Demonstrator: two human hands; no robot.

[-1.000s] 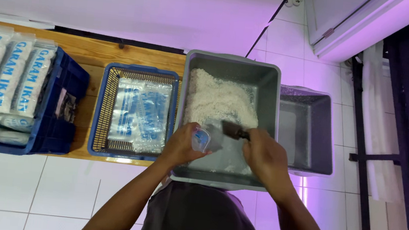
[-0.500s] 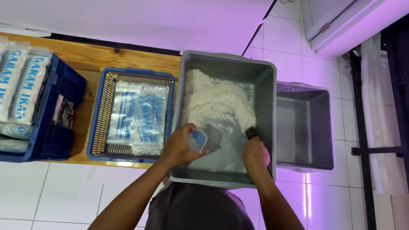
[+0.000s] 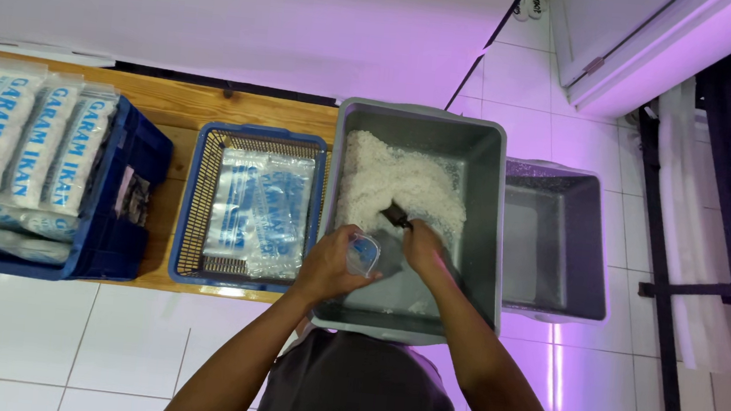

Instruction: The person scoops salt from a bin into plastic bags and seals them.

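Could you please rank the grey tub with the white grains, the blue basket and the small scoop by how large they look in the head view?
1. Grey tub, largest.
2. Blue basket, clearly smaller.
3. Scoop in the right hand, by far the smallest.

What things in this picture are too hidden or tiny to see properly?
All in the head view:
- Dark scoop: its handle is hidden inside the right hand.
- Small clear bag: partly covered by the left hand, so how full it is cannot be told.
- Dark blue crate: cut off by the left edge.
- Second grey tub: too dim to tell whether anything lies inside.
- Blue basket: flat bags hide its bottom.
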